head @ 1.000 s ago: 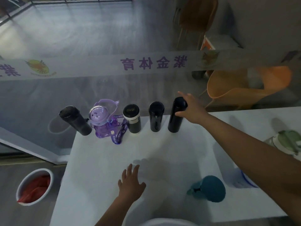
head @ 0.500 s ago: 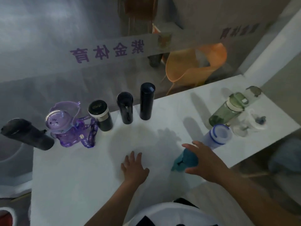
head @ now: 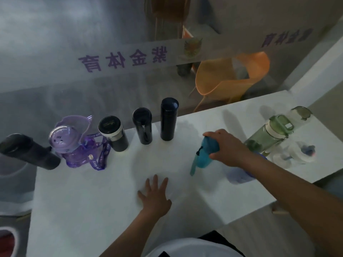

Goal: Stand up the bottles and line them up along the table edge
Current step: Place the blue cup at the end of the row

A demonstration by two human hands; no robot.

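Counter [head: 96,210]: white top; its far edge runs against a glass partition with purple lettering.
Orange chair [head: 232,76]: behind the glass, beyond the far edge.
Row at far edge: five bottles upright, left to right: black bottle [head: 29,152] at the far-left corner, purple bottle [head: 74,145] with lanyard, black-and-white flask [head: 113,133], short black flask [head: 142,126], tall black flask [head: 168,121].
Green bottle [head: 267,135]: lying on its side near the right edge, lid flipped open.
Clear bottle [head: 295,153]: lying just beside the green bottle, on its near side.
Blue-rimmed bottle [head: 241,175]: lying under the right forearm, partly hidden.
Teal bottle [head: 205,154]: right of the row, gripped and tilted; whether its base touches the counter cannot be told.
Right hand [head: 226,148]: closed around the teal bottle's upper part.
Left hand [head: 155,197]: open, palm flat on the counter, fingers spread, near the middle.
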